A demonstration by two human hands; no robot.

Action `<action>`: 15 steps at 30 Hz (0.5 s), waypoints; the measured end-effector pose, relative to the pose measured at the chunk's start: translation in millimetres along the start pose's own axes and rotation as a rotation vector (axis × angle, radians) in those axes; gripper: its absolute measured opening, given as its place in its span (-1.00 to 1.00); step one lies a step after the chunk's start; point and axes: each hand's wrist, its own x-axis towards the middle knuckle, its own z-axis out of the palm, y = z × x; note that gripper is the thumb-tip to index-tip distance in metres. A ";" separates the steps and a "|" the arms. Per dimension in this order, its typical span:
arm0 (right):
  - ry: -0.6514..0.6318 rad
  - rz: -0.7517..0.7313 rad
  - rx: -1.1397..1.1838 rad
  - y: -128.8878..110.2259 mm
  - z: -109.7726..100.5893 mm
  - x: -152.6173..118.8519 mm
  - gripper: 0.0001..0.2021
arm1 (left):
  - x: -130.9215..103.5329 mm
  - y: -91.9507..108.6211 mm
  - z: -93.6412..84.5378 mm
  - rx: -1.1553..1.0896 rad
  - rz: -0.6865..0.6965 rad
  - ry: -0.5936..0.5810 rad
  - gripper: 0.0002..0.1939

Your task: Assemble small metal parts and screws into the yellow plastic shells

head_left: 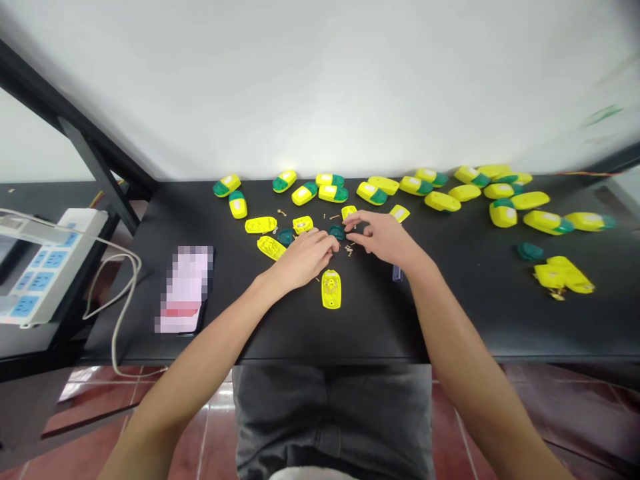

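Observation:
In the head view my left hand (311, 256) rests low over the table, its fingers curled together beside a dark green plastic cap (337, 232). Whatever its fingertips hold, if anything, is hidden. My right hand (376, 235) is on the cap's other side, thumb and index finger apart, with nothing visible held. Small screws (349, 250) lie scattered beneath it. Toward me is an open yellow casing half (331, 289). Left of my left hand lie two yellow shells (261, 225), a smaller yellow piece (303, 225) and another green cap (285, 237).
Several yellow-and-green casings (333, 193) line the wall side, spreading rightward. A cluster of yellow shells (564, 275) and a green cap (530, 251) lie at right. A phone (186, 290) lies left, near a power strip (55, 263) and white cable (131, 293). A purple object (397, 273) shows by my right wrist.

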 end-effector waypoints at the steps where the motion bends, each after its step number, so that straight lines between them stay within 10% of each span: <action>1: -0.005 -0.001 -0.004 -0.4 1.6 0.4 -0.77 | 0.0 0.1 0.2 0.011 0.003 -0.002 -0.86; 9: -0.013 -0.027 0.031 -0.1 1.8 0.6 -0.75 | -0.7 2.2 0.0 -0.046 -0.041 0.075 -0.93; 15: -0.012 -0.012 0.443 -10.8 -4.7 -5.8 -0.64 | 2.9 4.2 -5.7 -0.525 -0.180 0.237 -0.86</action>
